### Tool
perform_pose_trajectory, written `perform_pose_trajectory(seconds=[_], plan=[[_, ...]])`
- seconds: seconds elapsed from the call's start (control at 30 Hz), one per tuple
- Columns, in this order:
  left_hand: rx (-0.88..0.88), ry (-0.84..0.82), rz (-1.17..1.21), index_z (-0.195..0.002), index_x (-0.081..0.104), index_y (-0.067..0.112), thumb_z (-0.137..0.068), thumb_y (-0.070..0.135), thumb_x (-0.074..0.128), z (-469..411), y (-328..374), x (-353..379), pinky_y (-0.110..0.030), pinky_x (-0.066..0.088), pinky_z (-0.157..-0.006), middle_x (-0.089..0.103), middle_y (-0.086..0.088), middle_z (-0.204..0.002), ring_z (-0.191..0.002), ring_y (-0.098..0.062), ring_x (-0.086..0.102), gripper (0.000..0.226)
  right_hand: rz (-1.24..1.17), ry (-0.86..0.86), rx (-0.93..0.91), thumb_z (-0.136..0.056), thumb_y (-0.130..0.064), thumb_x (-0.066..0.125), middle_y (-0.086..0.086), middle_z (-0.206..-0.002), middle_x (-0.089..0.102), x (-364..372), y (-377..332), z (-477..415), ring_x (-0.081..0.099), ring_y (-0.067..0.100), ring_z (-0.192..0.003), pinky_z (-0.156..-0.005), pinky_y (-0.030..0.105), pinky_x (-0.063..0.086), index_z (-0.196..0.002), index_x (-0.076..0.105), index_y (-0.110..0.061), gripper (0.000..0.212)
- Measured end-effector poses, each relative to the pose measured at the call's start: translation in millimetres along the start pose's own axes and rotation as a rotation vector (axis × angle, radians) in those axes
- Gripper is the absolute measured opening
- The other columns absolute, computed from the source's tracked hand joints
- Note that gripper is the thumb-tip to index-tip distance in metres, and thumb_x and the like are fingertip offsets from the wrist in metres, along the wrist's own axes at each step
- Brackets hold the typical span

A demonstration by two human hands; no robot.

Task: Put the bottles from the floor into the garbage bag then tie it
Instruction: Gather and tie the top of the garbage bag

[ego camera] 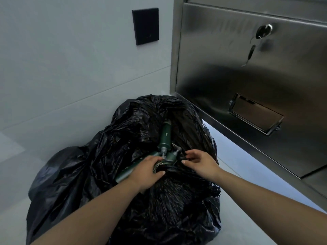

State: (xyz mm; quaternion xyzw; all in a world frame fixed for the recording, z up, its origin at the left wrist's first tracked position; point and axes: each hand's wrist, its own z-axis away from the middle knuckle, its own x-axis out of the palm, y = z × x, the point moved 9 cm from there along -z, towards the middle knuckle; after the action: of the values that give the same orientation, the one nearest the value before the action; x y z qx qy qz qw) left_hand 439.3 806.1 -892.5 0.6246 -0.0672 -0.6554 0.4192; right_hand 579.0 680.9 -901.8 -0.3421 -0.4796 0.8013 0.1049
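Observation:
A black garbage bag point(99, 170) stands open on the floor in front of me. Several dark green bottles lie inside its mouth. One green bottle point(165, 137) points away from me, another point(170, 157) lies beside it. My left hand point(149, 171) is closed around a third green bottle point(126, 174) with a printed label, holding it over the opening. My right hand point(200, 164) hovers just right of the bottles at the bag's near rim, fingers spread, nothing in it.
A stainless steel cabinet point(256, 85) with a keyed lock point(264, 32) and a label holder point(255, 117) stands at the right, close to the bag. A pale tiled wall with a black wall plate point(146, 26) is behind. Light floor shows at the lower right.

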Motion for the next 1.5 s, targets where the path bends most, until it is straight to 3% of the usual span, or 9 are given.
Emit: perform_pose_trajectory(seconds=[0.27,0.43,0.57,0.67,0.83,1.0,1.23,1.4,1.5], plan=[[-0.133,-0.063,0.063,-0.128,0.053,0.019,-0.085,0.033,0.064,-6,-16,31,-0.023,0.040,-0.100,0.055,-0.002,-0.132,-0.120,-0.016,0.052,0.046,-0.005,-0.024,-0.007,-0.077,-0.030,0.074,0.000,-0.105,0.065,8,4,-8,0.058,0.013,-0.084,-0.080,0.026,0.048,-0.116,0.061,-0.019,0.042],[-0.131,0.034,0.179,-0.087,0.065,0.018,-0.082,0.026,0.071,-10,-6,19,-0.020,0.043,-0.069,0.061,0.009,-0.077,-0.076,-0.009,0.056,0.012,-0.009,-0.019,-0.021,-0.079,-0.031,0.073,-0.001,-0.104,0.064,-3,3,-5,0.059,0.015,-0.087,-0.082,0.027,0.049,-0.114,0.061,-0.021,0.039],[-0.119,0.160,0.389,-0.073,0.061,0.018,-0.081,0.011,0.071,-14,5,-6,-0.007,0.036,-0.051,0.051,0.013,-0.056,-0.046,0.007,0.048,0.015,-0.067,0.008,-0.052,-0.080,-0.025,0.072,0.000,-0.102,0.066,-10,-7,-3,0.060,0.014,-0.085,-0.070,0.009,0.045,-0.111,0.062,-0.018,0.033],[-0.069,0.184,0.426,-0.078,0.066,0.013,-0.080,0.014,0.073,-20,18,-27,-0.008,0.038,-0.055,0.056,0.010,-0.061,-0.051,0.007,0.049,0.007,-0.253,0.049,-0.065,-0.080,-0.021,0.072,0.007,-0.102,0.068,-10,-28,0,0.062,0.014,-0.086,-0.071,0.008,0.047,-0.108,0.063,-0.013,0.030],[-0.017,0.276,0.492,-0.079,0.070,0.017,-0.080,0.014,0.072,-27,34,-71,-0.020,0.049,-0.065,0.070,-0.005,-0.076,-0.064,-0.010,0.060,0.004,-0.147,0.051,-0.236,-0.079,-0.029,0.073,-0.010,-0.103,0.067,-5,-75,10,0.060,0.006,-0.103,-0.093,0.024,0.046,-0.109,0.064,-0.026,0.031],[0.021,0.337,0.536,-0.074,0.071,0.024,-0.080,0.011,0.072,-20,38,-94,-0.013,0.050,-0.062,0.071,0.001,-0.072,-0.062,-0.003,0.063,0.014,-0.096,0.073,-0.304,-0.079,-0.039,0.071,-0.019,-0.113,0.059,3,-88,25,0.051,-0.008,-0.111,-0.088,0.000,0.034,-0.126,0.054,-0.029,0.051],[0.009,0.378,0.594,-0.078,0.071,0.021,-0.080,0.014,0.072,-4,39,-118,-0.018,0.052,-0.069,0.072,-0.002,-0.077,-0.069,-0.009,0.065,0.007,-0.037,0.040,-0.380,-0.073,-0.061,0.063,-0.028,-0.133,0.035,36,-115,43,0.031,-0.013,-0.125,-0.099,0.004,0.023,-0.141,0.030,-0.037,0.079],[0.007,0.394,0.608,-0.078,0.069,0.021,-0.080,0.013,0.072,8,42,-131,-0.025,0.051,-0.075,0.071,-0.010,-0.080,-0.073,-0.012,0.063,0.008,-0.157,0.068,-0.407,-0.072,-0.054,0.068,-0.043,-0.111,0.043,57,-134,48,0.035,-0.033,-0.103,-0.084,-0.006,0.027,-0.123,0.035,-0.051,0.061],[0.038,0.354,0.605,-0.074,0.069,0.025,-0.078,0.013,0.073,15,43,-138,-0.016,0.049,-0.069,0.068,0.004,-0.073,-0.068,-0.007,0.061,0.014,-0.199,0.046,-0.386,-0.072,-0.048,0.071,-0.040,-0.102,0.049,70,-138,48,0.039,-0.033,-0.098,-0.080,-0.005,0.031,-0.109,0.040,-0.054,0.049]])
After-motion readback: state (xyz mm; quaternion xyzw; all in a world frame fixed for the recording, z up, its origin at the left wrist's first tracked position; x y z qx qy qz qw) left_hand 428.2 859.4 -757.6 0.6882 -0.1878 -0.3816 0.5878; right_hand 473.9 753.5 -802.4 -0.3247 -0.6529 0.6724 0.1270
